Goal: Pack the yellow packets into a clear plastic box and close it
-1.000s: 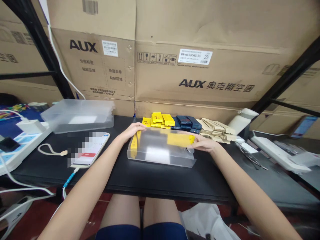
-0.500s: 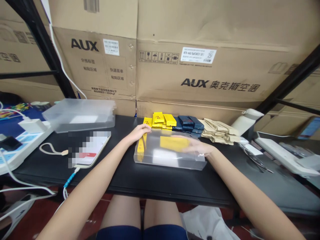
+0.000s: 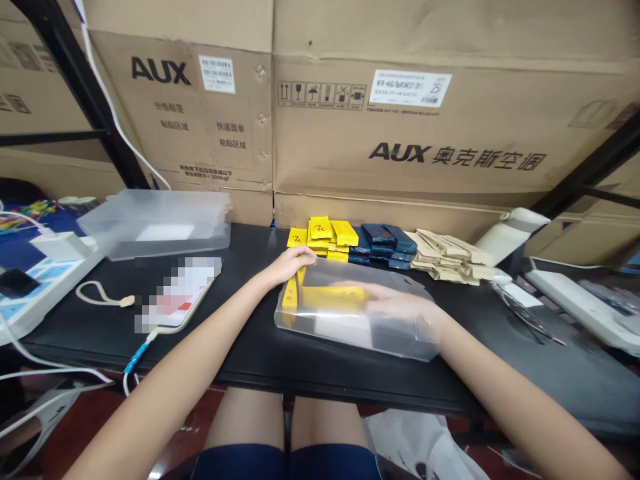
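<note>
A clear plastic box [image 3: 395, 345] lies on the black table in front of me, its right end open. My left hand [image 3: 295, 264] is closed on the box's back left corner. My right hand [image 3: 397, 303] reaches in through the open end, its fingers blurred and seen through the plastic. It grips a yellow packet [image 3: 333, 297] lengthwise inside the box. Another yellow packet [image 3: 291, 297] stands upright against the left end. Behind the box are stacks of yellow packets [image 3: 320, 228], dark blue packets [image 3: 383, 240] and beige packets [image 3: 450, 253].
Stacked clear boxes [image 3: 155, 223] stand at the back left. A charging phone [image 3: 185, 293] and a power strip [image 3: 37, 277] lie to the left. A white bottle [image 3: 513, 233] leans behind some glasses [image 3: 525, 313] on the right. Large cartons [image 3: 320, 147] line the back.
My right hand has pushed farther left into the box, carrying the yellow packet toward the left end. The left hand stays at the corner. The camera view has shifted slightly.
</note>
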`<state>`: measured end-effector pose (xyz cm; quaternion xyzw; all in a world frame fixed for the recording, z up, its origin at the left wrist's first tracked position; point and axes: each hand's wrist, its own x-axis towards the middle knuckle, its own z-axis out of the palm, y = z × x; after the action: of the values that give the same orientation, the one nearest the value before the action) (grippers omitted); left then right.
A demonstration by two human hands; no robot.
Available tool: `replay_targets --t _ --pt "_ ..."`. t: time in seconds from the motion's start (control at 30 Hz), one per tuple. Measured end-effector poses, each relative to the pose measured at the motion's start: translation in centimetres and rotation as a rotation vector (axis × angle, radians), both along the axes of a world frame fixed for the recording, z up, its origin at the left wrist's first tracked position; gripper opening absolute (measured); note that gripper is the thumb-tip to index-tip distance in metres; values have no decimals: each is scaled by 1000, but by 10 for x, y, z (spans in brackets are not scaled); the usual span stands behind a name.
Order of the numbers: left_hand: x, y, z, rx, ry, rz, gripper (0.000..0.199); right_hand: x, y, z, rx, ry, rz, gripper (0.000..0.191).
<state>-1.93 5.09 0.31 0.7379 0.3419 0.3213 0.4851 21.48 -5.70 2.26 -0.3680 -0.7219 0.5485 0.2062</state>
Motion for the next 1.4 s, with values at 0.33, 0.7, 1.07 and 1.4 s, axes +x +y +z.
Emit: replay_targets --t 0.33,0.7,1.07,1.4 --pt "-1 2 -4 45 38 31 18 -21 0 -10 218 -106 -296 50" --pt "-2 9 -7 -24 -67 193 12 -17 7 -22 764 -354 -476 31" --pt "1 7 -12 20 -46 206 14 -39 -2 -24 555 -212 -411 40" --pt "8 5 -13 25 -71 137 11 -52 -11 -18 737 -342 -216 33"
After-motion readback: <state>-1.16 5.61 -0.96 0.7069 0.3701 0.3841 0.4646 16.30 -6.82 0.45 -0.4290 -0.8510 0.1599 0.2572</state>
